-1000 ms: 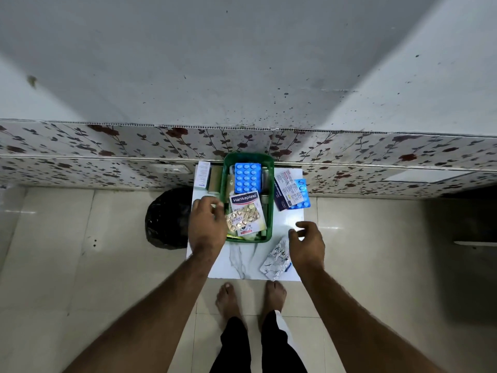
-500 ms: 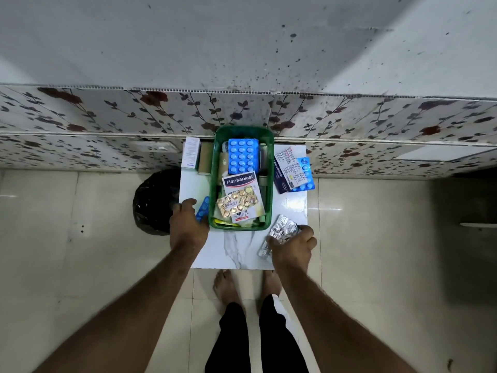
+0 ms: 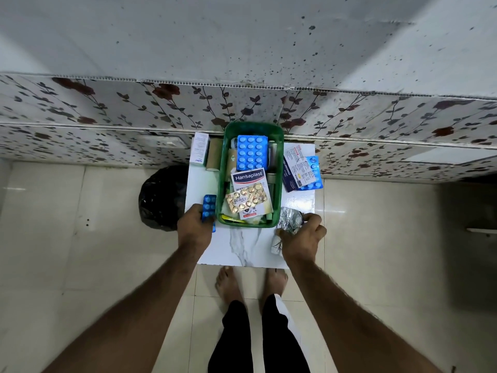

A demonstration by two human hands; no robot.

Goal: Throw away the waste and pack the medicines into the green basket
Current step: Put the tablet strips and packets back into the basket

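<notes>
A green basket (image 3: 225, 168) stands on a small white marble-patterned table (image 3: 248, 246). Inside lie a blue blister pack (image 3: 251, 152), a Hansaplast box (image 3: 248, 179) and a gold blister strip (image 3: 247, 197). My left hand (image 3: 195, 228) grips a small blue blister strip (image 3: 209, 207) just left of the basket. My right hand (image 3: 304, 239) is closed on crumpled silver foil strips (image 3: 290, 220) at the basket's right front corner. A dark leaflet pack over another blue blister (image 3: 301, 170) lies right of the basket.
A black bin bag (image 3: 161, 197) sits on the floor left of the table. A white medicine box (image 3: 199, 152) and a brown roll (image 3: 214, 156) stand at the table's back left. The floral-tiled wall is right behind the table. My bare feet are below the table's front edge.
My left hand left the basket's edge and picked up the small blue strip beside it. My right hand closed on the silver foil strips and raised them off the table.
</notes>
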